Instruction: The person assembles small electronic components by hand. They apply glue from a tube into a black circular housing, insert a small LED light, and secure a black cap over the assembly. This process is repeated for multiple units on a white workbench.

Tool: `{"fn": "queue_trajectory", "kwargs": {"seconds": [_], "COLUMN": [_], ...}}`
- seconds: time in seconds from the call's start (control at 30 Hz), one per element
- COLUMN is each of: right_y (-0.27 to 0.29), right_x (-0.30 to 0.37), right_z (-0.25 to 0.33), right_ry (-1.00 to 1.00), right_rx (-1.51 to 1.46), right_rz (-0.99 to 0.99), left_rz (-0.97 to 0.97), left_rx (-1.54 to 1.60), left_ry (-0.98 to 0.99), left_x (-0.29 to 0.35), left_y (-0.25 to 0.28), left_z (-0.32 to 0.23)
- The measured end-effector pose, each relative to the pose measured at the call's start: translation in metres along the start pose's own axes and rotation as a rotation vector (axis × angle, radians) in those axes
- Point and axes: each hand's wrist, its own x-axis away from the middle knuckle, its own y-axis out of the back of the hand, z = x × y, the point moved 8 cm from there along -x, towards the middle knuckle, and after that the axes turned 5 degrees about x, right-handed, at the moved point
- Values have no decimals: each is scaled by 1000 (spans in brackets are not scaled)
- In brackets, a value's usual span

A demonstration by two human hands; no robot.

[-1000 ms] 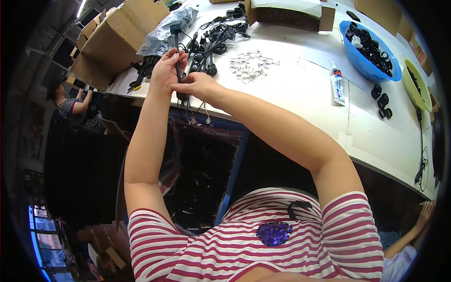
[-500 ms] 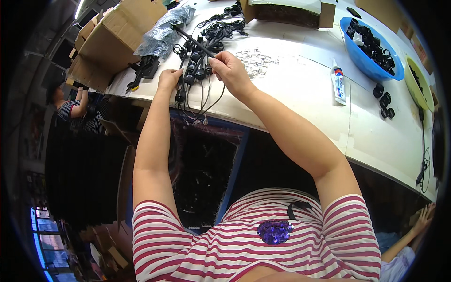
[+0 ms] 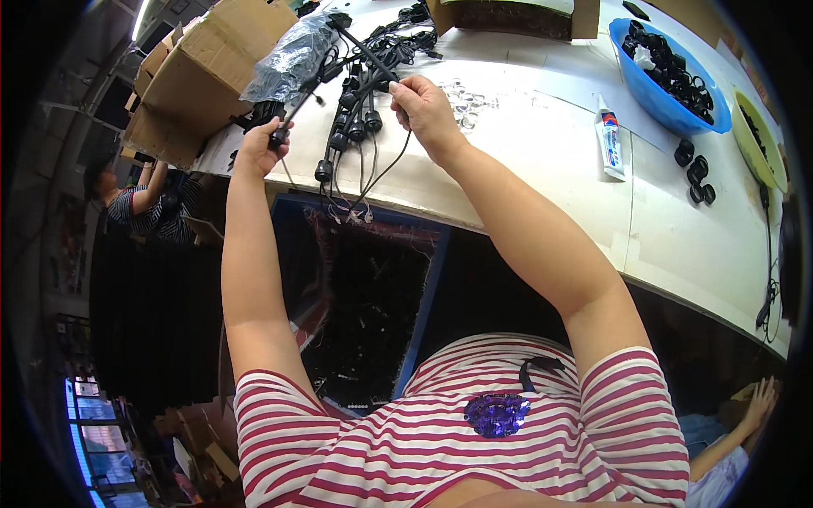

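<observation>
My left hand (image 3: 257,152) is closed on a black cable with a thick cylindrical end piece (image 3: 278,136), near the table's front edge beside the carton. Between thumb and fingers, my right hand (image 3: 428,117) pinches a black flexible tube (image 3: 364,52) that slants up and left over the pile. Between my hands lie several black cables with cylindrical end pieces (image 3: 356,129); their thin wire ends (image 3: 347,213) hang over the edge. Farther back is a tangle of black cords (image 3: 406,42). Clear rings (image 3: 467,103) lie just right of my right hand.
An open carton (image 3: 199,72) and clear plastic wrapping (image 3: 292,59) are at left. On the right are a white tube (image 3: 610,144), a blue basin (image 3: 711,127) of black parts, loose black rings (image 3: 697,173) and a yellow-green basin (image 3: 766,165). Other people are at both sides.
My left hand has moved left from the pile, drawing one cable with its cylindrical end piece away. My right hand has shifted slightly up and right, still pinching the tube.
</observation>
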Motion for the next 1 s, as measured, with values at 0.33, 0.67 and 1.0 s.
{"fn": "queue_trajectory", "kwargs": {"seconds": [0.33, 0.67, 1.0], "right_y": [3, 23, -5], "right_x": [0, -4, 2], "right_z": [-2, -5, -13], "right_ry": [-14, -39, -93], "right_rx": [-17, 67, 38], "right_rz": [-21, -161, 48], "left_rz": [23, -215, -113], "left_rx": [143, 65, 408], "left_ry": [-375, -517, -704], "left_x": [7, 4, 42], "left_y": [-24, -10, 8], "left_z": [-3, -10, -52]}}
